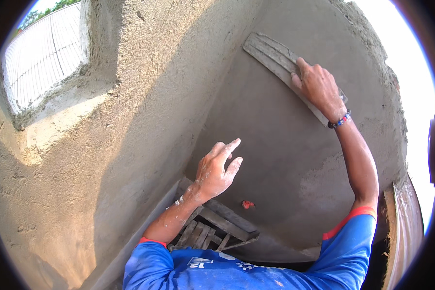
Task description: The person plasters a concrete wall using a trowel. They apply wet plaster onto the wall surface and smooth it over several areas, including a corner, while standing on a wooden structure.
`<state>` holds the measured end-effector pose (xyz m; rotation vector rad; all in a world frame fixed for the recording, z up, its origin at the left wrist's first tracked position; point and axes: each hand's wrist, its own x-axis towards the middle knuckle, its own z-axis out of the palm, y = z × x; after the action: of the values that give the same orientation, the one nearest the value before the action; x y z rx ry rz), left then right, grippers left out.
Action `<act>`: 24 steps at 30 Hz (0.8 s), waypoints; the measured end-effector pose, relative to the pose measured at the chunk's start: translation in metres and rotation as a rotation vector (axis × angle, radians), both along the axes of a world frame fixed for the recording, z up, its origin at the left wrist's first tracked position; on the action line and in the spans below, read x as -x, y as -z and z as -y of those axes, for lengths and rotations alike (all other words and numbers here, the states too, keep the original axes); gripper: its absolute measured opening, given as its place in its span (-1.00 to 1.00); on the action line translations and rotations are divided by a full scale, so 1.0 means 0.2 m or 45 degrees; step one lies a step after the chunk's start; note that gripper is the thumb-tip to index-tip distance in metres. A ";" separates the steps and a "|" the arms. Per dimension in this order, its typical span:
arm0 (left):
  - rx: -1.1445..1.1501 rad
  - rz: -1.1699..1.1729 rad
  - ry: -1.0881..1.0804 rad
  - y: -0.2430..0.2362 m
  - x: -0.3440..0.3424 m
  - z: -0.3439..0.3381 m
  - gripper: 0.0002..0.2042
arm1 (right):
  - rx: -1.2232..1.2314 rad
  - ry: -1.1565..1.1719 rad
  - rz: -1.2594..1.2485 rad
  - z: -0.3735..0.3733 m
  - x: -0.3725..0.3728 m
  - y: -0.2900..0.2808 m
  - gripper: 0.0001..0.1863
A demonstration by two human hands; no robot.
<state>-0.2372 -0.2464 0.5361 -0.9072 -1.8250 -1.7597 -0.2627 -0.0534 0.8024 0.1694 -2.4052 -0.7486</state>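
Note:
My right hand [319, 89] is closed on a long grey cement-coated plastering float [270, 58], tilted diagonally against the smooth grey plaster wall [256, 121] high on the right. A beaded bracelet circles that wrist. My left hand [212, 171] is raised lower and nearer the centre, empty, with fingers apart and whitish plaster flecks on hand and forearm. Whether it touches the wall behind it I cannot tell.
A rougher, partly sunlit plastered wall [53, 198] meets the grey one at a corner. It has an opening [41, 58] showing corrugated roofing. Below are wooden slats [203, 234] and a small red patch [248, 204]. A rough board [402, 232] stands at right.

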 end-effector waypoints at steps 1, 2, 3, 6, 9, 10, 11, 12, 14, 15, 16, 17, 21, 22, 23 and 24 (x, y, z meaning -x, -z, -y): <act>0.025 -0.005 0.011 0.01 -0.01 0.00 -0.55 | -0.021 -0.052 0.066 -0.03 -0.01 0.14 -0.77; 0.051 -0.001 0.019 0.03 -0.03 -0.01 -0.55 | -0.048 -0.016 0.116 -0.06 0.01 0.27 -0.77; 0.072 0.005 0.020 0.06 -0.04 0.00 -0.55 | 0.045 0.039 0.271 -0.05 0.00 0.35 -0.72; 0.120 0.035 0.002 0.13 -0.09 0.10 -0.54 | -0.103 0.082 0.598 -0.09 -0.06 0.53 -0.69; 0.116 0.094 -0.097 0.21 -0.14 0.27 -0.57 | 0.102 -0.043 0.271 -0.05 -0.19 0.23 -0.72; 0.136 0.116 -0.131 0.23 -0.15 0.29 -0.57 | 0.150 -0.020 0.021 -0.06 -0.22 0.05 -0.69; 0.134 0.150 -0.131 0.23 -0.15 0.31 -0.57 | 0.276 0.016 -0.152 -0.06 -0.25 -0.13 -0.65; 0.131 0.185 -0.130 0.21 -0.17 0.32 -0.58 | 0.233 -0.044 -0.354 -0.16 -0.24 -0.30 -0.63; 0.129 0.217 -0.101 0.16 -0.19 0.30 -0.58 | 0.127 -0.056 -0.511 -0.27 -0.24 -0.54 -0.64; 0.099 0.210 -0.068 0.12 -0.20 0.29 -0.57 | 0.131 -0.039 -0.508 -0.29 -0.24 -0.51 -0.64; 0.067 0.202 -0.031 0.10 -0.21 0.26 -0.55 | 0.124 0.091 -0.446 -0.30 -0.25 -0.45 -0.64; 0.070 0.127 -0.046 0.09 -0.21 0.26 -0.54 | 0.134 0.192 -0.391 -0.27 -0.25 -0.36 -0.65; 0.036 0.006 -0.011 0.04 -0.21 0.20 -0.54 | -0.089 0.159 0.011 -0.33 -0.23 0.39 -0.67; 0.037 0.013 0.001 0.06 -0.21 0.21 -0.54 | -0.093 0.138 0.128 -0.34 -0.24 0.54 -0.70; 0.058 0.019 -0.002 0.09 -0.22 0.22 -0.54 | -0.117 0.178 0.303 -0.32 -0.27 0.65 -0.73; 0.080 0.024 -0.008 0.11 -0.22 0.23 -0.55 | -0.107 0.177 0.499 -0.30 -0.28 0.71 -0.73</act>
<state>-0.1929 -0.2931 0.5132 -0.9109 -1.9029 -1.7218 -0.2058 0.0068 0.6602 0.2003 -2.7789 -0.9549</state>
